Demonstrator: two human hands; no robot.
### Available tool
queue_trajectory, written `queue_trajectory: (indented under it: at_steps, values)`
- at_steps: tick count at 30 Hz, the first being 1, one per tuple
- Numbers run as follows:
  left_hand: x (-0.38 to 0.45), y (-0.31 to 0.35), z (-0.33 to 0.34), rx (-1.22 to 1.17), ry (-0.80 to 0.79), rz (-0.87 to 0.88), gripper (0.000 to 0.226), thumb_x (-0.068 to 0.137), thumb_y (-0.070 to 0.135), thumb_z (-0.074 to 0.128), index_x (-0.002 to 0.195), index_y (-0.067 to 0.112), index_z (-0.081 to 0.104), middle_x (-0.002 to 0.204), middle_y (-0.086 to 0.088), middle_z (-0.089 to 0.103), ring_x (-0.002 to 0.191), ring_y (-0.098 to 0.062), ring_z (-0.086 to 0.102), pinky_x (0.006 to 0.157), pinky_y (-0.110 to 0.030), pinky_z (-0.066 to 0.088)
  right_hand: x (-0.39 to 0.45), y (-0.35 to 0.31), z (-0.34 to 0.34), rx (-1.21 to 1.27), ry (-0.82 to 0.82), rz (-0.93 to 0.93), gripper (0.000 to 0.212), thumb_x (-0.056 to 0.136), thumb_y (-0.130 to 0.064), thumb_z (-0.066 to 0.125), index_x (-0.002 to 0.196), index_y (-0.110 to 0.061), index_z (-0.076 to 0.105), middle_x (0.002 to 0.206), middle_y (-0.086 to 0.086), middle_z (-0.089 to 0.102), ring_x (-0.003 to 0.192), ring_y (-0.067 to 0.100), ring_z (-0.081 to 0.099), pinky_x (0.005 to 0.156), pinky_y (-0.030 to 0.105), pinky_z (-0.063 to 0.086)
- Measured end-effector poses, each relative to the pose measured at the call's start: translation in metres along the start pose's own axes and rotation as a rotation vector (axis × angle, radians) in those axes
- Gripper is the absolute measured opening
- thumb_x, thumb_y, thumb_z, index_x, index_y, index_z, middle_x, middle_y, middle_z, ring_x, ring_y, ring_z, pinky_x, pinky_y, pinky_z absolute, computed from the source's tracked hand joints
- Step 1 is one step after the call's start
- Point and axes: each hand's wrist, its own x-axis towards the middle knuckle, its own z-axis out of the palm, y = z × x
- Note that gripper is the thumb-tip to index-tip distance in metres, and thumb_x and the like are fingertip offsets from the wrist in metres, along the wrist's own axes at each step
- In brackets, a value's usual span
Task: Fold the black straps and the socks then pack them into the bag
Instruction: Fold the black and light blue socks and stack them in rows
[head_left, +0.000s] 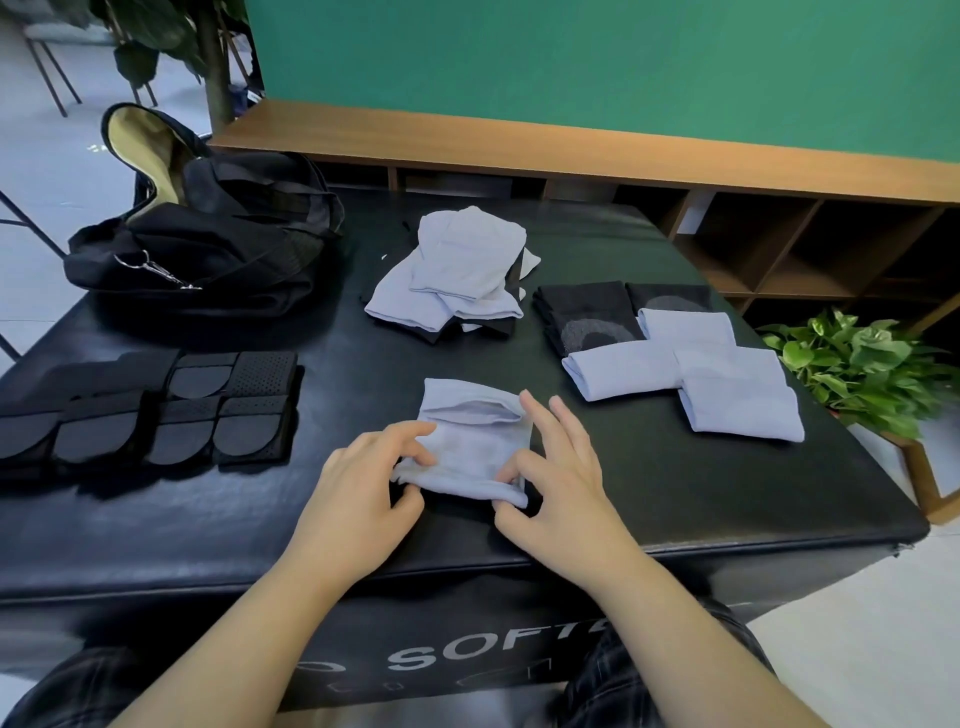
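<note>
Two hands work one light blue sock (475, 452) near the front edge of the black padded bench (675, 493), about midway along it.

Left to right:
- Far left corner: black bag (208, 249), mouth open, pale lining showing.
- Left edge, nearer the front: folded black straps (171, 410) in rows, touching one another.
- Left hand (358, 493): thumb and forefinger pinch the sock's near left corner.
- Right hand (561, 483): thumb and forefinger pinch the near right corner, other fingers raised and spread above the cloth.
- Centre rear: loose heap of unfolded socks (457, 275), blue over black.
- Right side: folded socks (691, 374), blue ones overlapping, two dark ones behind.

Risks (judgement): the cloth is thin and limp; if the two pinches lift unevenly, the fold will skew, or the cuff flap at the sock's far end may open. The folded blue stack overlaps loosely and sits near the right edge, so a brush could shift it.

Unclear: bag interior hidden; straps cut off at the left frame edge; count of socks in the heap not readable.
</note>
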Motion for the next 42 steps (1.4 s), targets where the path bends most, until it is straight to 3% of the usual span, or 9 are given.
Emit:
queue_trajectory:
  at_steps: [6, 14, 18, 22, 26, 29, 31, 35, 42]
  values:
    - [-0.001, 0.000, -0.001, -0.007, -0.019, -0.034, 0.057, 0.080, 0.010, 0.057, 0.121, 0.048, 0.042, 0.103, 0.033, 0.055, 0.106, -0.006, 0.044, 0.085, -0.016, 0.031, 0.017, 0.003, -0.017, -0.033, -0.190, -0.033, 0.006, 0.078, -0.020, 0.060, 0.077, -0.020, 0.054, 0.157, -0.016, 0.007, 0.138, -0.004, -0.023, 0.107, 0.015, -0.013]
    - [-0.001, 0.003, 0.000, -0.168, 0.021, -0.032, 0.056, 0.084, 0.010, 0.057, 0.114, 0.053, 0.038, 0.102, 0.023, 0.059, 0.109, -0.006, 0.047, 0.093, -0.031, 0.041, 0.015, 0.009, -0.013, 0.019, -0.192, -0.025, 0.014, 0.077, -0.020, 0.060, 0.086, -0.029, 0.055, 0.145, -0.018, 0.036, 0.138, -0.008, 0.009, 0.114, 0.022, 0.006]
    - [0.004, 0.004, 0.000, -0.243, 0.039, -0.054, 0.061, 0.085, 0.015, 0.061, 0.121, 0.054, 0.032, 0.108, 0.026, 0.055, 0.116, -0.002, 0.044, 0.097, -0.023, 0.034, 0.015, 0.013, -0.007, 0.036, -0.106, -0.033, 0.012, 0.079, -0.022, 0.059, 0.089, -0.028, 0.058, 0.132, -0.025, 0.043, 0.126, -0.021, 0.019, 0.104, 0.008, 0.008]
    - [0.015, 0.002, 0.000, -0.258, -0.019, -0.068, 0.078, 0.080, 0.023, 0.069, 0.132, 0.055, 0.020, 0.130, 0.029, 0.046, 0.126, 0.011, 0.032, 0.094, -0.013, 0.030, 0.018, 0.017, -0.005, 0.100, -0.058, 0.030, 0.012, 0.085, -0.027, 0.060, 0.097, -0.029, 0.062, 0.130, -0.027, 0.048, 0.124, -0.016, 0.029, 0.107, 0.020, 0.021]
    - [0.027, 0.000, 0.005, -0.233, -0.058, -0.120, 0.080, 0.081, 0.033, 0.067, 0.144, 0.036, 0.018, 0.124, 0.025, 0.053, 0.118, 0.013, 0.038, 0.092, -0.013, 0.031, 0.022, 0.017, -0.004, 0.146, -0.044, 0.124, 0.029, 0.089, -0.034, 0.057, 0.118, -0.031, 0.061, 0.127, -0.024, 0.054, 0.122, -0.001, 0.041, 0.104, 0.024, 0.032]
    - [0.035, 0.004, 0.007, -0.240, 0.006, -0.190, 0.075, 0.085, 0.032, 0.063, 0.145, 0.026, 0.019, 0.100, 0.020, 0.063, 0.099, 0.003, 0.053, 0.080, -0.017, 0.038, 0.026, 0.017, -0.002, 0.163, -0.009, 0.214, 0.024, 0.089, -0.043, 0.052, 0.102, -0.025, 0.060, 0.102, -0.011, 0.061, 0.100, 0.011, 0.052, 0.086, 0.029, 0.044]
    - [0.040, 0.006, 0.008, -0.271, 0.051, -0.242, 0.070, 0.088, 0.032, 0.061, 0.144, 0.023, 0.020, 0.088, 0.015, 0.065, 0.092, 0.007, 0.053, 0.074, -0.018, 0.039, 0.032, 0.015, 0.000, 0.169, 0.037, 0.280, 0.030, 0.090, -0.045, 0.049, 0.093, -0.016, 0.058, 0.089, -0.002, 0.059, 0.086, 0.015, 0.053, 0.077, 0.033, 0.047]
    - [0.050, 0.010, 0.011, -0.295, 0.135, -0.369, 0.062, 0.090, 0.037, 0.057, 0.141, 0.023, 0.025, 0.093, 0.025, 0.062, 0.091, 0.004, 0.053, 0.077, -0.029, 0.041, 0.042, 0.009, 0.005, 0.214, 0.143, 0.382, 0.035, 0.093, -0.044, 0.046, 0.071, -0.016, 0.044, 0.068, -0.005, 0.045, 0.065, 0.013, 0.041, 0.058, 0.029, 0.034]
    - [0.060, 0.019, 0.019, -0.163, 0.247, -0.418, 0.050, 0.093, 0.042, 0.049, 0.134, 0.018, 0.031, 0.071, 0.009, 0.063, 0.076, -0.008, 0.055, 0.058, -0.028, 0.038, 0.057, 0.002, 0.012, 0.165, 0.265, 0.487, 0.031, 0.097, -0.039, 0.043, 0.073, -0.021, 0.046, 0.064, -0.007, 0.048, 0.061, 0.010, 0.044, 0.054, 0.027, 0.033]
